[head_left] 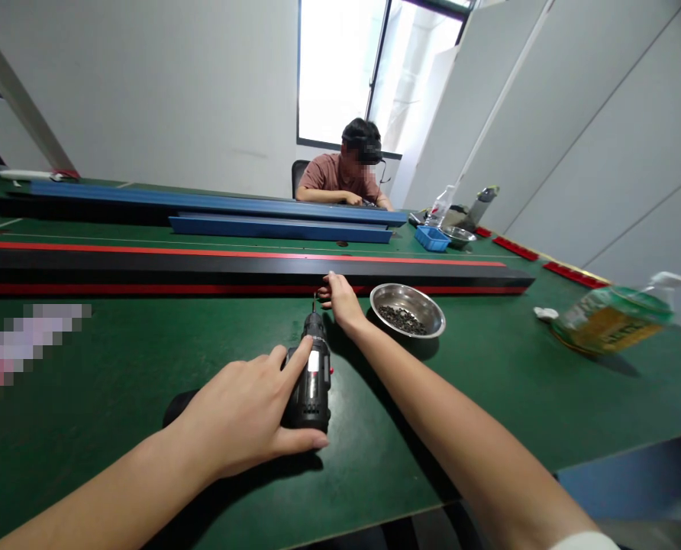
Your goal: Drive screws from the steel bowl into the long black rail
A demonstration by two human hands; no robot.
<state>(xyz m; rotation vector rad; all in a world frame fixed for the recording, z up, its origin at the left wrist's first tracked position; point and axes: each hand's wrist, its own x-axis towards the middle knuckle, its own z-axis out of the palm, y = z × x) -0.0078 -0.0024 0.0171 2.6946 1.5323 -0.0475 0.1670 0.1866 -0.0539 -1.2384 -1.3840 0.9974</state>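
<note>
One black cordless drill (pixel 313 389) is gripped in your left hand (pixel 242 412) in front of the long black red-striped bar (pixel 174 266), your right hand (pixel 343 302) half-curled at the bar's near side, pinch unclear, small dark pieces (pixel 401 320) left in the round metal bowl (pixel 430 312) before it, done count unclear.

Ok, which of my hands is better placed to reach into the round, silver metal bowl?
Probably your right hand: it's beside the bowl, while your left hand is farther off and holding the black power drill.
</note>
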